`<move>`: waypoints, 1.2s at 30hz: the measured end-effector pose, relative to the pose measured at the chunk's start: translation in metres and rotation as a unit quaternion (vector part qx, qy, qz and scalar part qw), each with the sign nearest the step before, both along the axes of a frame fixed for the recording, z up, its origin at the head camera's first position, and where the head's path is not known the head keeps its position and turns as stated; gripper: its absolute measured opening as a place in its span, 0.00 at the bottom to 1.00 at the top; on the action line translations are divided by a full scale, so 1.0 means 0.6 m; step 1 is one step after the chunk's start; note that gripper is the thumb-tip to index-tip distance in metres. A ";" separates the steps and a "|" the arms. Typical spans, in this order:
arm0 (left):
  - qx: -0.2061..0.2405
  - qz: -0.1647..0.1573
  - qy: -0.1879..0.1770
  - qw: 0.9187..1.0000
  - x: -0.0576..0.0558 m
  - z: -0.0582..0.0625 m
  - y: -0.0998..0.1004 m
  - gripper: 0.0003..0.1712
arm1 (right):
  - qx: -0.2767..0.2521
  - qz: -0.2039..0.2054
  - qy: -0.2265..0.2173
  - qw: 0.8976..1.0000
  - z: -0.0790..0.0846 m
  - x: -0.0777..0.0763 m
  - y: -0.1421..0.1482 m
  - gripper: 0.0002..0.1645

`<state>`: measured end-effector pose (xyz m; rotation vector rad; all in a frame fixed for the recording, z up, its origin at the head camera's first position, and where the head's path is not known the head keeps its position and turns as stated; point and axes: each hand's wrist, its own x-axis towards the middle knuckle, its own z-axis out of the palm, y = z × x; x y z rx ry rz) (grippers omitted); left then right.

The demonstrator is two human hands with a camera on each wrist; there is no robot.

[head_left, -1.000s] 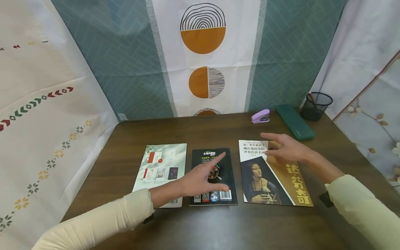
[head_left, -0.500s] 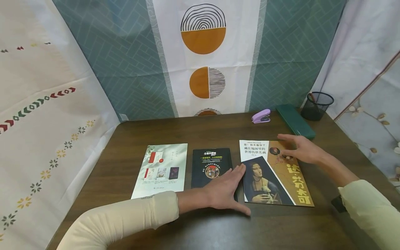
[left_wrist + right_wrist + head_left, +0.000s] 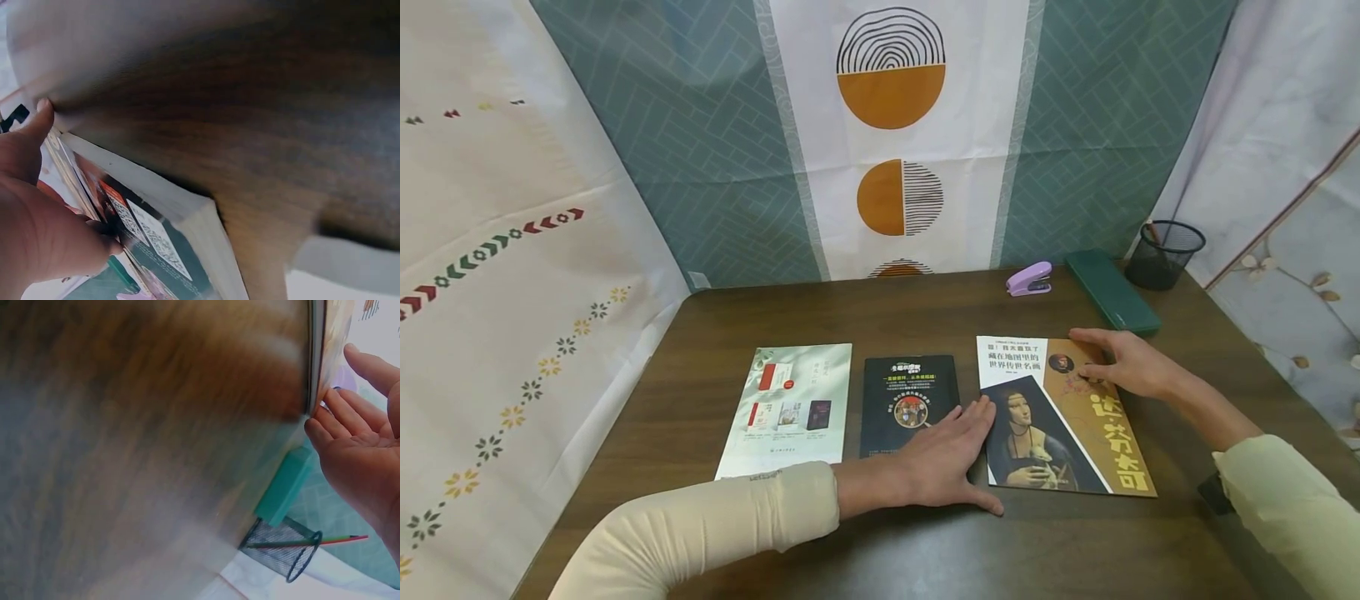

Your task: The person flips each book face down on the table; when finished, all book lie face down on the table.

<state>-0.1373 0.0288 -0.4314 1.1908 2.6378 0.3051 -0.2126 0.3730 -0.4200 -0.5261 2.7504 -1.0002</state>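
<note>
A book with a portrait painting on its white and gold cover (image 3: pixel 1090 417) lies flat on the table's right half. My left hand (image 3: pixel 936 462) reaches across a black book (image 3: pixel 910 383), fingers straight, fingertips at the portrait book's left edge. In the left wrist view the thumb is spread away from the fingers. At the portrait book's upper right edge is my right hand (image 3: pixel 1127 362), its thumb over the cover. The right wrist view shows its fingers (image 3: pixel 350 415) extended against the book's edge (image 3: pixel 317 356). A pale green book (image 3: pixel 786 417) lies left of the black one.
Toward the table's back right are a purple stapler (image 3: pixel 1030 279), a dark green case (image 3: pixel 1112 292) and a black mesh pen holder (image 3: pixel 1163 254) with pencils. Patterned cloths (image 3: pixel 715 150) hang around the wooden table (image 3: pixel 850 312).
My left hand has moved right, from above the black book to the portrait book's left edge. My right hand has shifted right, from above its cover to its right edge. The books look unmoved.
</note>
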 end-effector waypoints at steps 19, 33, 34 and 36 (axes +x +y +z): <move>-0.142 -0.136 0.216 0.956 -0.005 0.012 0.006 0.45 | 0.002 -0.014 -0.003 1.000 -0.009 0.005 0.012 0.41; -0.050 -0.198 0.304 0.930 -0.016 0.004 -0.024 0.30 | 0.009 0.011 0.001 1.000 -0.006 0.018 0.025 0.38; -0.039 -0.197 0.307 0.930 -0.018 0.004 -0.027 0.30 | 0.011 0.015 0.004 1.000 -0.007 0.019 0.027 0.37; -0.016 -0.197 0.315 0.928 -0.020 0.007 -0.031 0.29 | 0.011 0.027 0.007 1.000 -0.007 0.022 0.031 0.36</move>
